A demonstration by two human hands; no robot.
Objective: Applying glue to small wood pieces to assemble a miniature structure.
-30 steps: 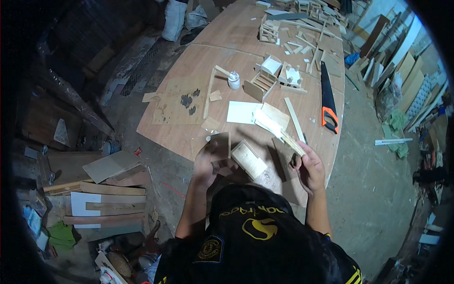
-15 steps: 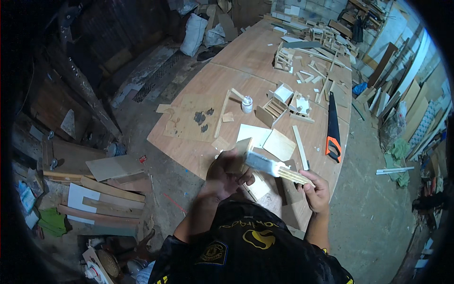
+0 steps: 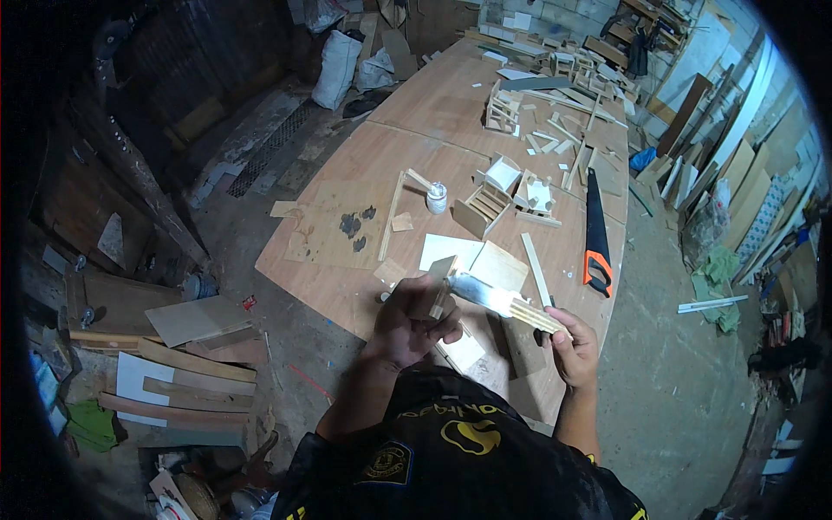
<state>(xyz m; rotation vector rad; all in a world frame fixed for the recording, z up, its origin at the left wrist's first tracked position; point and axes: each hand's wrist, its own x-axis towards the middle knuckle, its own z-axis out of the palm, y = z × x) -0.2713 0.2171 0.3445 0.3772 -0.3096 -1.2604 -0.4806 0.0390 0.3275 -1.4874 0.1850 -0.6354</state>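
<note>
My left hand (image 3: 407,325) grips a small pale wooden piece (image 3: 444,269), seen partly edge-on, with the fingers curled about its lower part. In my right hand (image 3: 575,345) is a flat strip of pale layered wood (image 3: 536,314), pinched at its right end between thumb and fingers. The strip's other end is a whitish, glossy broad part (image 3: 479,293) that reaches left to the wooden piece; whether the two touch I cannot tell. Below them on the table are a pale wooden panel (image 3: 465,349) and a thin board (image 3: 503,265).
A jar (image 3: 436,198) stands beyond my hands, with small slatted wooden pieces (image 3: 484,212) to its right. A handsaw with an orange handle (image 3: 598,269) lies at the table's right edge. Offcuts and small wooden frames (image 3: 503,108) crowd the far end. Boards (image 3: 186,381) lie lower left.
The whole view has shifted slightly, so the table sits farther left and up. The whitish end of the strip has tilted and turned a little against the wooden piece; both hands keep their holds.
</note>
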